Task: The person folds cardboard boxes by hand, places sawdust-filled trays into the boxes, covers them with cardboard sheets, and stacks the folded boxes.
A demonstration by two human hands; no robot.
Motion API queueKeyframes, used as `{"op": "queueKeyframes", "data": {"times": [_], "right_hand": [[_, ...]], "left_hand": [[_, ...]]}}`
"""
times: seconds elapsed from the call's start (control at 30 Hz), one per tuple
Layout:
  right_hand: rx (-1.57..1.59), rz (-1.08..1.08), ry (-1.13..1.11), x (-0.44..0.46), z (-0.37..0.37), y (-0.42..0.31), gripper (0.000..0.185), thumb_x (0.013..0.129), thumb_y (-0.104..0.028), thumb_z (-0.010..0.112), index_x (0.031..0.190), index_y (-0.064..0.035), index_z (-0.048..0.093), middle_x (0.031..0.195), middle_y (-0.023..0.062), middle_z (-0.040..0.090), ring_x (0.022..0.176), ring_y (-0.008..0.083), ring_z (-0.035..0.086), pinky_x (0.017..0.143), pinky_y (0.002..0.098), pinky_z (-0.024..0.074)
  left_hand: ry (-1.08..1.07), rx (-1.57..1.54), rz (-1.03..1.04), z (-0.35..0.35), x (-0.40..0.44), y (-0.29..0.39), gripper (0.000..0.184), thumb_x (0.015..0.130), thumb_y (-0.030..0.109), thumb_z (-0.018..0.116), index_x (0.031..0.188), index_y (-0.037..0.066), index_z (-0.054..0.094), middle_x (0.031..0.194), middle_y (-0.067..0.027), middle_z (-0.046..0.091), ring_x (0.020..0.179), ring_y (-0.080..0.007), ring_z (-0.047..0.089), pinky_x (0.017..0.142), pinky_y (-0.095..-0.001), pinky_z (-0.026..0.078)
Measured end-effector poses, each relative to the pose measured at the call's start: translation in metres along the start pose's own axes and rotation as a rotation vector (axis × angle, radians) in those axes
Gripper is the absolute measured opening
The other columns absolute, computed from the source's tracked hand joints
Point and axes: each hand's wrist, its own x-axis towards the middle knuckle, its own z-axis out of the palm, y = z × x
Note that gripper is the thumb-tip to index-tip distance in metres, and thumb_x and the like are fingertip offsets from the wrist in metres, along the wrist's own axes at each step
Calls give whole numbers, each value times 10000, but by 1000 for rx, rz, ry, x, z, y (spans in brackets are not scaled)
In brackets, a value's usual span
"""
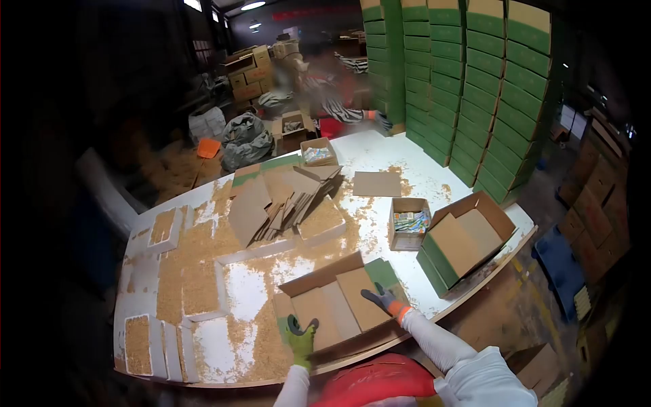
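Note:
An open cardboard box (329,312) with green outer sides lies at the table's near edge. My left hand (302,337), in a green glove with dark fingertips, is over its left part with thumb and fingers apart. My right hand (382,299), in a dark glove with an orange cuff, rests at the box's right flap, its thumb and fingers spread. To the right stands another open green and brown box (468,237). Beside that one, a small carton (409,237) holds colourful packets.
The white table (244,288) bears sawdust-like crumbs, white trays (139,346), a pile of cardboard pieces (274,207) and a flat sheet (377,184). Green boxes (468,88) are stacked at the far right. A co-worker's striped sleeve and gloved hand (382,121) reach the far edge.

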Motion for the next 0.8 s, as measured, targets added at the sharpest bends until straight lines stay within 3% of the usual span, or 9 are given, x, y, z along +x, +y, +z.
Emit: {"op": "queueKeyframes", "data": {"times": [0.37, 0.43, 0.47, 0.5, 0.57, 0.6, 0.7, 0.73, 0.8], "right_hand": [[103, -479, -12, -36, -161, -64, 979, 774, -561, 745, 1468, 13, 361, 1478, 220, 413, 1340, 275, 434, 1094, 371, 357], [274, -525, 7, -75, -248, -70, 602, 938, -318, 637, 1425, -13, 456, 1360, 124, 566, 1233, 220, 529, 1045, 317, 414], [285, -625, 191, -61, -301, -29, 471, 958, -202, 601, 1382, -17, 514, 1288, 75, 619, 1166, 176, 558, 1001, 295, 437], [165, -766, 576, -78, -339, -30, 411, 989, -326, 554, 1288, -46, 587, 1162, 68, 660, 1047, 140, 608, 934, 296, 472], [284, -609, 921, -79, -429, 20, 421, 1015, -319, 498, 1297, -18, 586, 1179, 44, 666, 1032, 146, 592, 889, 314, 465], [312, -408, 642, -58, -461, 74, 468, 1023, -373, 465, 1309, -18, 572, 1203, 43, 658, 1046, 153, 592, 910, 324, 457], [648, -540, 398, -57, -431, 137, 560, 1043, -441, 396, 1426, -34, 427, 1336, 41, 575, 1126, 154, 558, 1003, 333, 409], [845, -859, 156, -40, -431, 170, 583, 1045, -442, 390, 1469, -43, 367, 1392, 51, 529, 1186, 151, 523, 1044, 323, 382], [722, -817, 383, -5, -411, 221, 602, 1051, -428, 376, 1515, -55, 289, 1467, 62, 442, 1296, 170, 436, 1109, 316, 340]], "left_hand": [[-463, -725, -452, 91, -36, 212, 523, 1004, 456, 478, 1286, 19, 531, 1194, -111, 619, 1073, -224, 621, 910, -354, 527], [-533, -771, -498, 144, -41, 238, 523, 1014, 465, 455, 1271, 16, 538, 1174, -100, 621, 1064, -205, 616, 913, -337, 518], [-577, -774, -516, 171, -47, 260, 536, 1015, 474, 446, 1276, 13, 535, 1179, -104, 620, 1068, -207, 616, 924, -339, 513], [-620, -775, -534, 196, -53, 273, 550, 1016, 483, 437, 1280, 10, 532, 1183, -109, 618, 1072, -210, 615, 935, -340, 508], [-773, -920, -553, 243, -53, 270, 479, 1024, 399, 458, 1277, -2, 529, 1183, -120, 615, 1100, -210, 602, 953, -338, 501], [-863, -983, -559, 268, -52, 263, 445, 1029, 358, 469, 1276, -8, 528, 1183, -126, 613, 1114, -209, 595, 962, -337, 497], [-723, -727, -320, 356, -70, 223, 471, 960, 62, 498, 1407, -45, 399, 1383, -221, 482, 1218, -335, 514, 1116, -421, 320], [-671, -652, -189, 376, -83, 238, 547, 941, 1, 507, 1460, -43, 343, 1457, -241, 424, 1253, -379, 484, 1164, -442, 249], [-798, 422, 898, 374, -59, 174, 546, 1008, 118, 476, 1514, 54, 280, 1496, -161, 397, 1301, -324, 448, 1127, -428, 322]]}}
